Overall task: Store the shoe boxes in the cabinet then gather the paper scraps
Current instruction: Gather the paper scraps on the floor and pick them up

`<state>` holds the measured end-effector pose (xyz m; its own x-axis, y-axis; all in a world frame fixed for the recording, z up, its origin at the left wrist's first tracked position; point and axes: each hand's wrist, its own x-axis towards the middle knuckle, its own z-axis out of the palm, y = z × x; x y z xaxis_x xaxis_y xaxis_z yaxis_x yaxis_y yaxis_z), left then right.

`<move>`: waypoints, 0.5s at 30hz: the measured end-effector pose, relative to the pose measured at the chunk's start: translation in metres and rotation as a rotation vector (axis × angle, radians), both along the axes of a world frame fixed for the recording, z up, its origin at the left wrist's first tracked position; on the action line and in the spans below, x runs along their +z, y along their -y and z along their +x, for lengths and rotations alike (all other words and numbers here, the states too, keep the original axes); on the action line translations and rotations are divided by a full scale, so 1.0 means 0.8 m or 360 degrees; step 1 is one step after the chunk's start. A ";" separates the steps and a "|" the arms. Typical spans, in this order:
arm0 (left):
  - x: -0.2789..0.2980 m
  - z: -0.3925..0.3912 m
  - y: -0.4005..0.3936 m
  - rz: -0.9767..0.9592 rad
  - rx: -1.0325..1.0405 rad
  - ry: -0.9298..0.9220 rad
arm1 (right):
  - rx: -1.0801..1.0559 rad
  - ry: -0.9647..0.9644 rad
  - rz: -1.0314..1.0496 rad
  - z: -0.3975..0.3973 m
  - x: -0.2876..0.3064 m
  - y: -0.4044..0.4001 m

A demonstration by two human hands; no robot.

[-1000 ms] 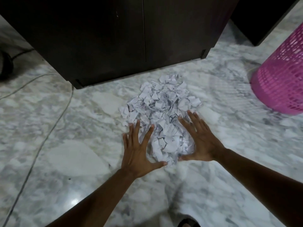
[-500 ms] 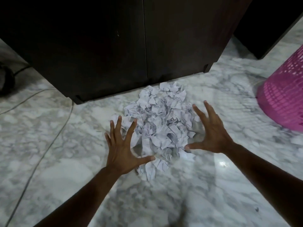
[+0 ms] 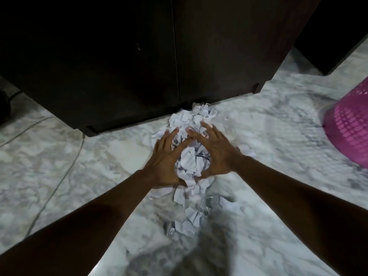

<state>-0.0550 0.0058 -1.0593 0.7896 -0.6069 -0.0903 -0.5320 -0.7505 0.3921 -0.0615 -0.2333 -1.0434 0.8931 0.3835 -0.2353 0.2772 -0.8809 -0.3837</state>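
On the marble floor point(image 3: 278, 126), just before the dark cabinet point(image 3: 123, 62), the left hand point(image 3: 165, 162) and right hand point(image 3: 215, 152) are cupping a bunch of paper scraps point(image 3: 192, 160) between them, fingers spread, while other scraps are lying loose below.

A heap of torn white paper scraps point(image 3: 192, 162) is marked with dark printed lines. The polished marble floor point(image 3: 258, 136) is veined in grey on white. The closed wooden cabinet point(image 3: 139, 56) is finished in very dark brown. The perforated plastic basket point(image 3: 350, 134) is coloured bright pink.
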 end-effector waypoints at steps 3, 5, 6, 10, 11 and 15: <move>-0.006 -0.001 0.007 -0.0268 0.0153 0.0024 | -0.0151 0.0179 0.0052 -0.007 -0.009 -0.012; -0.004 -0.006 0.016 -0.0415 0.0249 0.0028 | -0.0221 0.0321 0.0092 -0.014 -0.016 -0.018; -0.003 -0.007 0.020 -0.0460 0.0270 0.0027 | -0.0249 0.0360 0.0142 -0.016 -0.019 -0.020; -0.007 -0.005 0.029 -0.0666 0.0310 0.0018 | -0.0350 0.0348 0.0416 -0.016 -0.022 -0.029; -0.009 -0.005 0.031 -0.0688 0.0326 0.0047 | -0.0361 0.0344 0.0457 -0.015 -0.021 -0.029; 0.002 -0.005 0.039 -0.0775 0.0366 0.0164 | -0.0443 0.0428 0.0629 -0.015 -0.007 -0.027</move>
